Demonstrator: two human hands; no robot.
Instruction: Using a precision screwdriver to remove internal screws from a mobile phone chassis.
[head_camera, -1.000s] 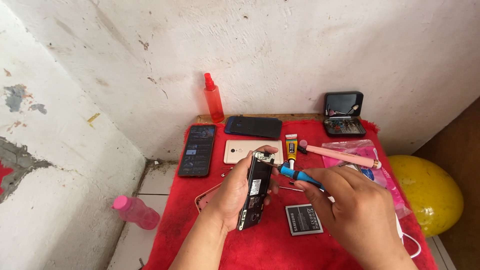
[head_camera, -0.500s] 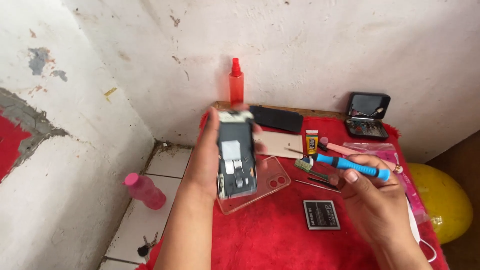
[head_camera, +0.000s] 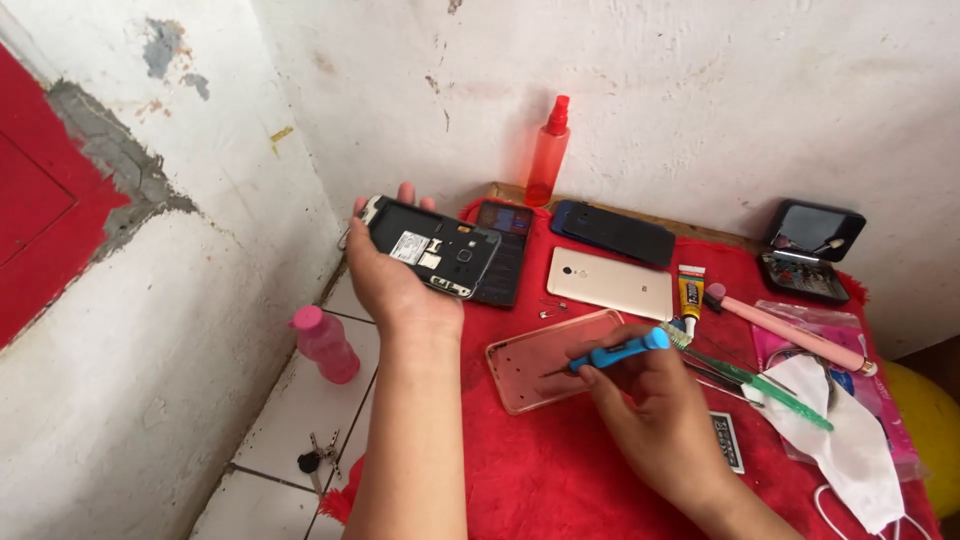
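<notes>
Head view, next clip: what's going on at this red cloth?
A person is working on an opened phone. The left hand holds the dark phone body up, its insides showing. The right hand grips a blue screwdriver, its tip over a clear pink phone case on the red cloth. A gold phone, a glue tube and a red spray bottle lie or stand beyond.

Face mask (head_camera: 850, 450) and yellow ball (head_camera: 925, 430) cut off at the right edge.

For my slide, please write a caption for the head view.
Left hand holds an opened phone; right hand holds a blue screwdriver over a red cloth.
</notes>
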